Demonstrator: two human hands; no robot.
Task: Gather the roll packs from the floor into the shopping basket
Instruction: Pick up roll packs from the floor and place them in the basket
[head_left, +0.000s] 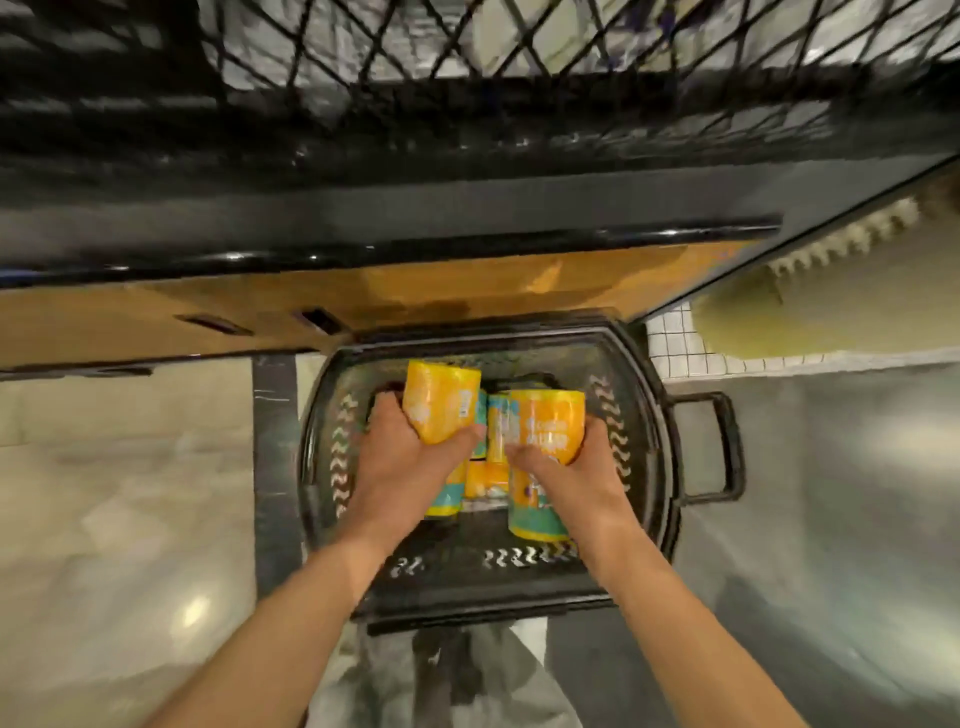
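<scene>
Both hands reach down over a black shopping basket (644, 415) standing on the pale floor (130, 493), each one closed around a roll pack. The left hand (415, 460) grips a yellow-orange pack (441, 400) from below, fingers curled round its left side and thumb against the near end; the pack has a small white label on its side and tilts slightly to the right. The right hand (563, 467) holds a second pack (545, 423), the same glossy yellow-orange wrap with blurred white lettering, thumb on its left and fingers wrapped round the right. Both packs sit above the basket's opening. Beneath them lie more packs (498, 431) already inside, yellow with teal bands at their ends, crowded together toward the middle. The basket's walls show a white zigzag pattern, and a black handle (722, 449) sticks out on its right side. A black and orange shelf base (363, 291) runs along behind the basket
</scene>
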